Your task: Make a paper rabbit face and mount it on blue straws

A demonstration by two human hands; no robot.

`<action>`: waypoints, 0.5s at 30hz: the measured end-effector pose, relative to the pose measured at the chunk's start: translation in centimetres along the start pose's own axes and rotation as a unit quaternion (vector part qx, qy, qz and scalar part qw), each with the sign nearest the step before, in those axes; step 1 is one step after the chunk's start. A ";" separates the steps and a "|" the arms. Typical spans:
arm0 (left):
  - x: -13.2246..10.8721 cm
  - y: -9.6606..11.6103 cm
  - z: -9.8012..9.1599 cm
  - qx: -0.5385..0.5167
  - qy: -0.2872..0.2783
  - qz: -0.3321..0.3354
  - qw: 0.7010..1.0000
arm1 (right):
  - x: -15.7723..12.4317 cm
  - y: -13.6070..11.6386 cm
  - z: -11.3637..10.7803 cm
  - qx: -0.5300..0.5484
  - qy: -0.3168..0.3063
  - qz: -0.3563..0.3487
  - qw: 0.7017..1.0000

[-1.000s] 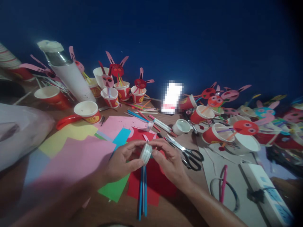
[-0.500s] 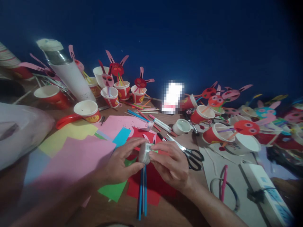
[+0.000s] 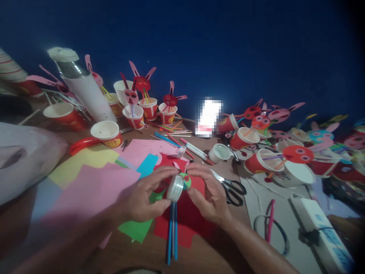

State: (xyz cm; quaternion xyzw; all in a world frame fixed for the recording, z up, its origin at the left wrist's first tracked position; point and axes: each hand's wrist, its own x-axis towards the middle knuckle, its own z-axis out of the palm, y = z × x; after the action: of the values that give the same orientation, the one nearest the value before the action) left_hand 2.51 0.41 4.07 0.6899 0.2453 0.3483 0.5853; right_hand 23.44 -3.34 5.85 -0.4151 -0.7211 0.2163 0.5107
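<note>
My left hand [image 3: 149,192] grips a roll of clear tape [image 3: 175,188], thumb below and fingers above. My right hand [image 3: 210,194] is just right of the roll, thumb and fingers curved and apart. Between them shows a small green paper cutout [image 3: 187,182] with a red spot, partly behind the roll; whether the right fingertips touch it is unclear. Blue straws [image 3: 170,238] extend below the roll toward me. Red paper [image 3: 182,228] and green paper [image 3: 139,230] lie beneath the hands.
Black-handled scissors [image 3: 235,190] lie right of my right hand. Pink paper [image 3: 97,190] spreads at left. Paper cups [image 3: 134,116] with paper rabbit heads stand behind. A bottle [image 3: 88,91] leans at back left. A power strip [image 3: 319,228] and a ring with a pink stick [image 3: 270,220] are at right.
My right fingers have come away from the tape roll and spread apart. The roll has turned slightly in my left hand, and the green cutout shows more.
</note>
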 end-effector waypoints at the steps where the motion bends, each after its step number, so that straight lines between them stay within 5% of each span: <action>1: 0.1 0.1 0.1 -0.045 -0.010 -0.010 0.999 | 0.1 0.1 -0.1 -0.003 -0.025 0.003 1.000; 5: 0.6 0.4 0.6 -0.213 -0.058 -0.071 0.973 | 0.4 0.4 -0.1 -0.010 -0.115 -0.023 0.993; 10: 1.3 0.3 0.8 -0.299 -0.096 -0.117 0.942 | 0.3 0.6 0.0 -0.046 -0.095 -0.026 0.994; 15: 1.3 0.0 0.8 -0.312 -0.077 -0.141 0.936 | 0.3 0.1 0.3 -0.071 -0.088 -0.037 0.993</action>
State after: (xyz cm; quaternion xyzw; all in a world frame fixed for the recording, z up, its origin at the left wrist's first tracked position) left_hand 3.88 0.85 4.30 0.4551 0.1733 0.2671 0.8316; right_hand 23.19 -3.02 5.86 -0.4030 -0.7918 0.1811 0.4217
